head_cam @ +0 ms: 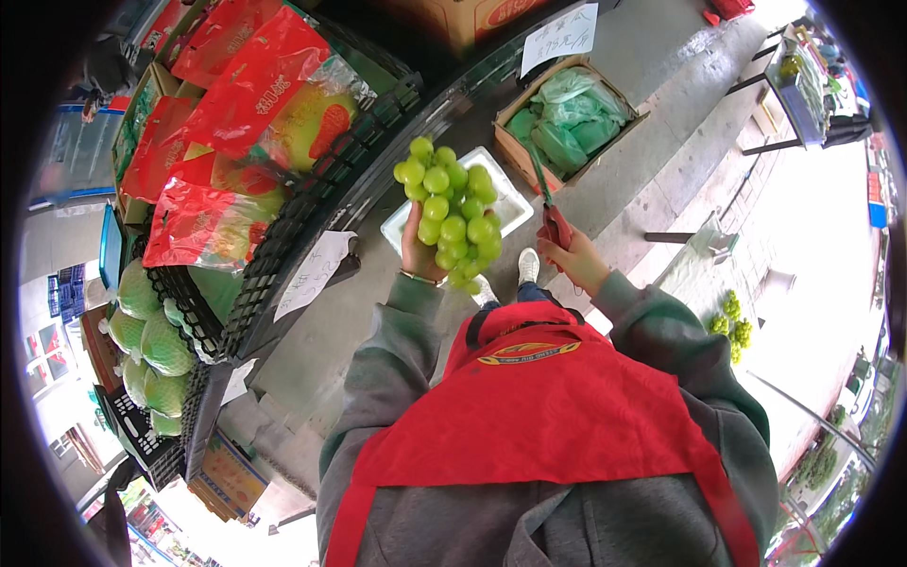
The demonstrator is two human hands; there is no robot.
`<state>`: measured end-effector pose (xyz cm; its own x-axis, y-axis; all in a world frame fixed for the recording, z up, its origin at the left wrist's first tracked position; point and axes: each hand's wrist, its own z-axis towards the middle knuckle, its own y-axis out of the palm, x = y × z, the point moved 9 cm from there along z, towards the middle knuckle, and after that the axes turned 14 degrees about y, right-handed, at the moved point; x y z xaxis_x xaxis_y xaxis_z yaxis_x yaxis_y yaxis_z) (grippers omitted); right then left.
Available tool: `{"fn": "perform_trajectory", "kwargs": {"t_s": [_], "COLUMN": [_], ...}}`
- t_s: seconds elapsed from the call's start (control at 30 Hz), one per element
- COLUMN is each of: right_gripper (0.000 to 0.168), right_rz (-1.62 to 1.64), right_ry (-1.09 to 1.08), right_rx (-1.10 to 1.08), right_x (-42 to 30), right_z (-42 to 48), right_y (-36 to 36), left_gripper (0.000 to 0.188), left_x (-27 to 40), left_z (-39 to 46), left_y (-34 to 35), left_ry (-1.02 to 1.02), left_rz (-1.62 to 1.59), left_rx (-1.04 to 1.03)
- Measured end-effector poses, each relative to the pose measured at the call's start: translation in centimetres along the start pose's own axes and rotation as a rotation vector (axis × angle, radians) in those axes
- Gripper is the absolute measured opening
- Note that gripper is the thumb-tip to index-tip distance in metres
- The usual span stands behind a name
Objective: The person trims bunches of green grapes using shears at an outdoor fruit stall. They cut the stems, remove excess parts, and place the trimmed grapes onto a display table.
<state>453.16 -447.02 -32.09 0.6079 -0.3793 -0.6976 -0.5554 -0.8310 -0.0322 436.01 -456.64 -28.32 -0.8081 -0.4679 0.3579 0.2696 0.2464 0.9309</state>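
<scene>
My left hand holds a large bunch of green grapes from beneath, with its thumb along the left side of the bunch and fingertips showing at the right. Under the grapes lies a white foam tray, partly hidden by the bunch. To the right, my right hand is closed around the red handles of a pair of scissors. Their narrow blades point up and away, towards the carton of green bags, apart from the grapes.
A cardboard box of green plastic bags stands ahead. At left, black crates hold red-printed bags of fruit, with net-wrapped green fruit beside them. More grape bunches lie on a table at right. Handwritten signs hang at the stall edge.
</scene>
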Motion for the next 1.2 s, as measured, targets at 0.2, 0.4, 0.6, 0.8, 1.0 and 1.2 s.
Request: {"fn": "perform_trajectory", "kwargs": {"t_s": [0.2,0.4,0.6,0.8,1.0,1.2], "right_gripper": [0.033,0.032,0.029,0.030,0.030,0.025], "right_rz": [0.239,0.319,0.370,0.420,0.547,0.543], "right_ry": [-0.183,-0.253,-0.309,-0.329,-0.360,-0.368], "right_rx": [-0.003,-0.009,0.001,-0.002,0.097,0.279], "right_x": [-6.2,-7.7,-7.7,-6.6,-4.4,-0.4], "right_z": [-5.9,-10.4,-12.9,-13.7,-14.9,-16.3], "right_y": [-0.8,-1.7,-2.0,-2.4,-4.1,-8.2], "left_gripper": [0.057,0.058,0.062,0.059,0.061,0.069], "left_x": [1.5,1.6,1.4,0.1,-2.9,-8.2], "left_z": [3.8,6.2,6.3,7.6,9.3,9.4], "left_y": [6.1,11.1,16.4,18.9,20.3,19.2], "left_ry": [0.194,0.216,0.070,-0.079,-0.192,-0.298], "left_rz": [0.041,-0.090,-0.167,-0.268,-0.324,-0.136], "left_rx": [-0.062,-0.075,-0.136,-0.076,-0.118,-0.336]}}
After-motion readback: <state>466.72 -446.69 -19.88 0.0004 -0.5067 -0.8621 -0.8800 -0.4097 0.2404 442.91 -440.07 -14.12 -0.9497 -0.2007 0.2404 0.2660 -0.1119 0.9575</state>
